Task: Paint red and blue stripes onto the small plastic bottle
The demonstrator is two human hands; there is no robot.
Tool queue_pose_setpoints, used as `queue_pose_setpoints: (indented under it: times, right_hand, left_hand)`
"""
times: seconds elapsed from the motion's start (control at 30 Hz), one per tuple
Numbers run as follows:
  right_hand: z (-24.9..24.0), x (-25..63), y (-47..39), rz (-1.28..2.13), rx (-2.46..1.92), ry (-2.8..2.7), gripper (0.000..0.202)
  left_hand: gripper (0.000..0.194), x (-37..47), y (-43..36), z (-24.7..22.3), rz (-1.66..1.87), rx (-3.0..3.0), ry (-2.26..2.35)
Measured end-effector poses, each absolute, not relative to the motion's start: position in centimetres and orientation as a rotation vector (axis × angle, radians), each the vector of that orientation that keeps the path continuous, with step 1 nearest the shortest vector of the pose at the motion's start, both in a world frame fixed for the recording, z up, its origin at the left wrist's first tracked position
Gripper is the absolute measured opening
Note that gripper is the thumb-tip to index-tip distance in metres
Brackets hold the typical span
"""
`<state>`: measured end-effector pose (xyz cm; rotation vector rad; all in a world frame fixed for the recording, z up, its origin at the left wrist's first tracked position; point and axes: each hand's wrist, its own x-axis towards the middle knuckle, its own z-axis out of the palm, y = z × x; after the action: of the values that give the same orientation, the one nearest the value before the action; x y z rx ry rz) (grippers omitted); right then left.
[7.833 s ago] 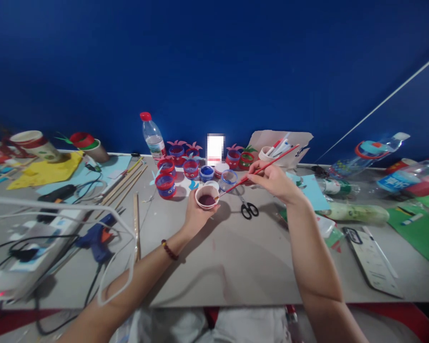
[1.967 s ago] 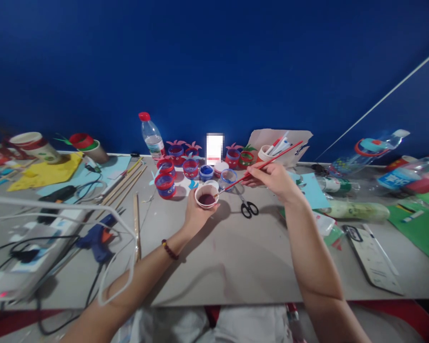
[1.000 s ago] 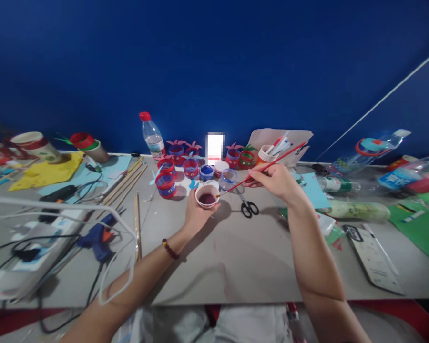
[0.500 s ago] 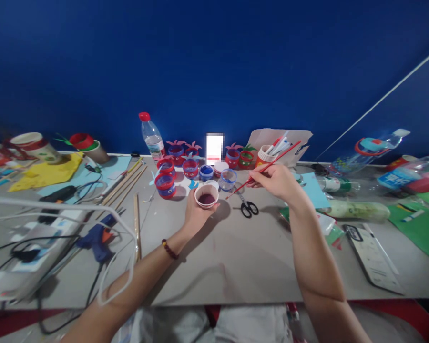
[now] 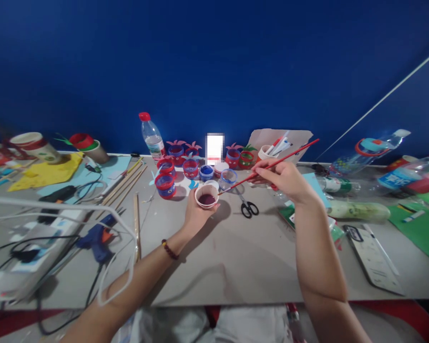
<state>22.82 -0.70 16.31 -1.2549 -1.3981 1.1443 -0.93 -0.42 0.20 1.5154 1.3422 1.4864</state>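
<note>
My left hand [image 5: 197, 214] is wrapped round a white paper cup [image 5: 207, 196] with dark reddish liquid inside. Between the fingers of my right hand [image 5: 277, 177] is a long red paintbrush [image 5: 281, 158], its bristle end at the right rim of the cup. Black-handled scissors [image 5: 249, 208] lie on the table just right of the cup. Behind the cup stand a small tub of blue paint [image 5: 206, 172], a clear jar [image 5: 228, 178] and several red and blue decorated cups, one of them [image 5: 165, 185] nearest my left hand.
A bottle with a red cap [image 5: 152, 136] stands at the back. Left are wooden sticks [image 5: 123, 185], a blue glue gun [image 5: 99, 238], cables and a power strip [image 5: 53, 247]. At the right lie plastic bottles and a phone [image 5: 372, 257].
My right hand has shifted slightly right, and the paintbrush is tilted flatter, with its tip moved left to the cup's rim. My left hand and the cup have stayed put.
</note>
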Motion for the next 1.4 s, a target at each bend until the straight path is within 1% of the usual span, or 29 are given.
queue_pose_setpoints:
  times: [0.17, 0.3, 0.53, 0.9, 1.1, 1.27, 1.4]
  right_hand:
    - [15.72, 22.47, -0.74, 1.137, -1.196, -1.596, 0.019]
    - [15.66, 22.27, -0.85, 1.044, -1.268, -1.705, 0.013]
    - [15.81, 22.56, -0.94, 1.026, -1.347, -1.675, 0.016]
    - [16.18, 22.53, -1.12, 0.999, -1.370, -1.695, 0.013]
    - [15.91, 23.04, -0.74, 0.863, -1.472, -1.789, 0.013]
    - [16.15, 23.19, -0.70, 0.918, -1.420, -1.709, 0.016]
    - [15.72, 22.63, -0.69, 1.007, -1.306, -1.790, 0.019]
  left_hand:
    - [0.063, -0.97, -0.39, 0.25, 1.466, 1.514, 1.328]
    - [0.063, -0.94, -0.46, 0.33, 1.472, 1.516, 1.323]
    - [0.061, -0.87, -0.56, 0.58, 1.468, 1.514, 1.319]
    - [0.065, -1.00, -0.34, 0.15, 1.465, 1.523, 1.320]
    - [0.066, -1.13, -0.39, 0.05, 1.453, 1.553, 1.342]
    - [0.067, -0.93, -0.25, 0.07, 1.492, 1.509, 1.316]
    - [0.065, -0.79, -0.21, 0.14, 1.518, 1.484, 1.269]
